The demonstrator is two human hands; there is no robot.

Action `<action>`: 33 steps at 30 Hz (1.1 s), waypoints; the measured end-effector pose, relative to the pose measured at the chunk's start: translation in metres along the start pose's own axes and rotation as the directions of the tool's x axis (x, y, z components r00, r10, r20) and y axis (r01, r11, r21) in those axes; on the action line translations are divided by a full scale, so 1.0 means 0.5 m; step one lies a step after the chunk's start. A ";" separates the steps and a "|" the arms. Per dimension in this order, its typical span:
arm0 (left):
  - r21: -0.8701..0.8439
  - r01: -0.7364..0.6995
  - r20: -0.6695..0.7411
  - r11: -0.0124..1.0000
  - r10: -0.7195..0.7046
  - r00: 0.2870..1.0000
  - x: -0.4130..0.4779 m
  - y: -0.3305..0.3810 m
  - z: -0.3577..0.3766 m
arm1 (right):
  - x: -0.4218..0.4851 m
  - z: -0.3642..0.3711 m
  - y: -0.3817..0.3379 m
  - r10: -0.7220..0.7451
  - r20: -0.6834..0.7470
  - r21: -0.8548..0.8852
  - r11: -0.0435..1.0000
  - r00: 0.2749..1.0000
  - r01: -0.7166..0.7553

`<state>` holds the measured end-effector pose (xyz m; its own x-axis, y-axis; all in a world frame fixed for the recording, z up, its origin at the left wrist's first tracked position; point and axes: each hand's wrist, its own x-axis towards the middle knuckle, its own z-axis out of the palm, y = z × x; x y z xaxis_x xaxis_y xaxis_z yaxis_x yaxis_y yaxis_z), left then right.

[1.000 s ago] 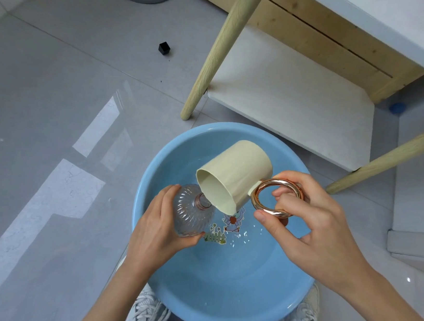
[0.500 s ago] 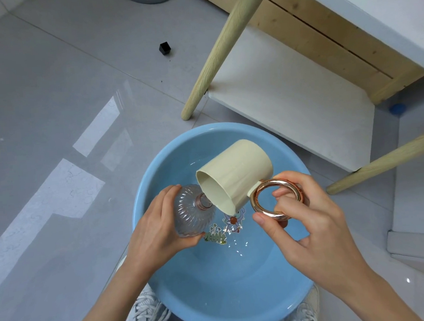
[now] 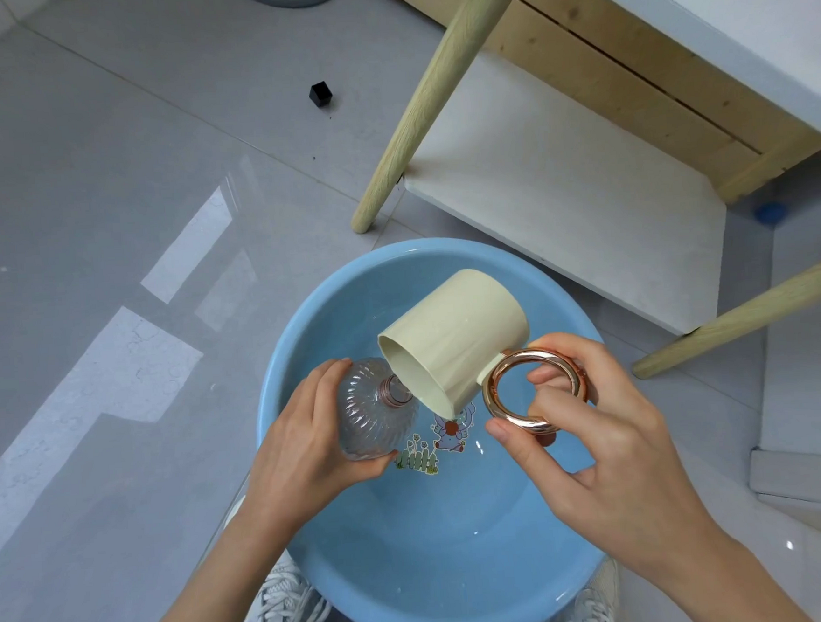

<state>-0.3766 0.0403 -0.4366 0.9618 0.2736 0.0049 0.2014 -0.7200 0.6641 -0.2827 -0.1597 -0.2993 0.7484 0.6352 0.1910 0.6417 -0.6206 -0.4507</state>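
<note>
White sneakers [image 3: 279, 616] show at the bottom edge, partly hidden under a blue basin [image 3: 440, 561] that sits on the grey tiled floor. A shallow layer of water glints in the basin over a cartoon print [image 3: 448, 432] on its bottom.

Above the basin the left hand [image 3: 301, 444] wraps its fingers round a ribbed glass bottle [image 3: 372, 420], held tipped with its neck pointing up and to the right. The right hand [image 3: 598, 448] holds the rose-gold ring handle [image 3: 497, 404] of a cream cup [image 3: 455, 351], fingers through the ring and thumb under it. The cup is tilted, mouth down and to the left, and its rim covers part of the bottle's neck (whether anything is running out cannot be told).

Behind the basin's far rim a pale wooden table leg [image 3: 432, 90] slants down to the floor beside a white lower shelf [image 3: 560, 193]. A second leg [image 3: 748, 311] lies to the right. Farther off, well apart from everything, a small black cube [image 3: 320, 95] sits on the tiles.
</note>
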 end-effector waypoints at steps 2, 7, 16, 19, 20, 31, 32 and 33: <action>0.004 -0.001 0.003 1.000 0.001 1.000 0.000 0.000 0.000 | -0.001 0.000 0.000 -0.010 0.005 -0.004 1.000 1.000 0.010; 0.017 0.001 0.008 1.000 -0.001 1.000 0.000 0.000 0.000 | -0.004 0.000 -0.001 -0.034 0.015 -0.019 0.999 0.999 0.034; 0.028 0.014 0.012 1.000 -0.015 1.000 0.000 -0.002 0.001 | -0.009 0.002 -0.006 -0.066 0.009 -0.032 0.997 0.998 0.066; 0.037 0.017 0.010 0.999 -0.017 1.000 -0.001 -0.002 0.001 | -0.012 0.003 -0.007 -0.078 0.014 -0.040 0.996 0.997 0.079; 0.043 0.020 0.010 0.999 -0.020 1.000 -0.001 -0.002 0.001 | -0.013 0.004 -0.007 -0.083 0.016 -0.042 0.996 0.996 0.084; 0.030 0.022 -0.003 0.999 -0.022 1.000 0.000 -0.002 0.000 | -0.017 0.011 0.011 -0.090 0.052 0.030 0.996 0.995 0.088; 0.032 0.024 -0.001 0.999 -0.024 1.000 0.000 -0.001 -0.001 | -0.016 0.014 0.015 -0.059 0.042 0.086 0.995 0.997 0.055; 0.031 0.024 0.002 0.999 -0.024 1.000 0.000 -0.001 -0.001 | -0.015 0.017 0.019 -0.019 0.032 0.146 0.989 0.999 0.015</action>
<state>-0.3765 0.0408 -0.4366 0.9572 0.2891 -0.0126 0.2298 -0.7330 0.6403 -0.2838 -0.1665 -0.3124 0.7301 0.6614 0.1720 0.6211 -0.5373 -0.5705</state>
